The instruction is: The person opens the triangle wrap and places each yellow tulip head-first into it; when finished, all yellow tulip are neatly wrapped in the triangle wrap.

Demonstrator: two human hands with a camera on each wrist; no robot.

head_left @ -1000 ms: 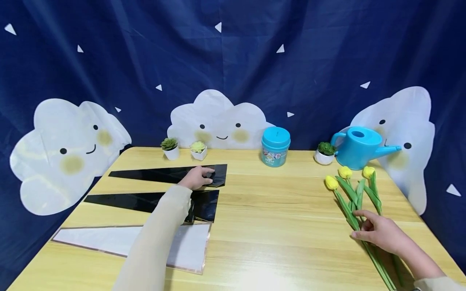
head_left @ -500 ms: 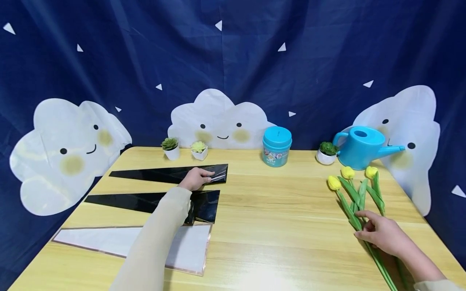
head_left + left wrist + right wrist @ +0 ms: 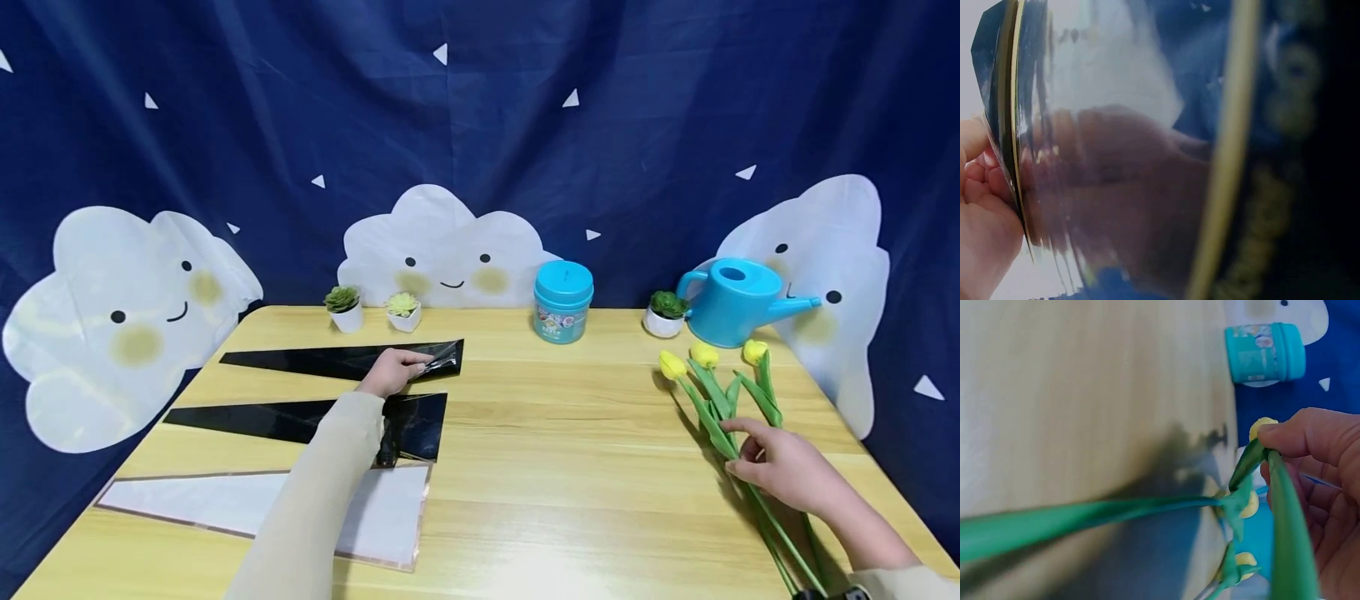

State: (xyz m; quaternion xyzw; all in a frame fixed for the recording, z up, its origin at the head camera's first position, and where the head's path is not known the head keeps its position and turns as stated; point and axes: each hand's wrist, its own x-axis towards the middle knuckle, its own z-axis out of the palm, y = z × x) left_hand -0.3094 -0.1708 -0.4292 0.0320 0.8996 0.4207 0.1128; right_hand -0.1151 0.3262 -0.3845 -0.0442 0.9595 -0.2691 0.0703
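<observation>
My left hand [image 3: 390,372] pinches the wide right end of the farthest black plastic flower sleeve [image 3: 307,360], which wrinkles there. In the left wrist view, the glossy gold-edged film fills most of the picture beside the thumb and fingers [image 3: 988,219]. At the right of the table, my right hand [image 3: 791,468] pinches a yellow artificial tulip [image 3: 672,365] by its green stem near a leaf. Its shadow falls apart from it, so it is off the table. Two more yellow tulips [image 3: 703,354] lie close by; their stems pass partly behind the hand.
A second black sleeve [image 3: 247,417] and a white sleeve [image 3: 187,497] lie nearer on the wooden table, partly behind the left forearm. Along the back stand small potted succulents [image 3: 347,317], a blue lidded jar [image 3: 562,304] and a blue watering can [image 3: 731,304].
The left fingers have gone from resting on the black sleeve to pinching its end, now creased. My right hand has raised a tulip slightly. The head view has shifted a little.
</observation>
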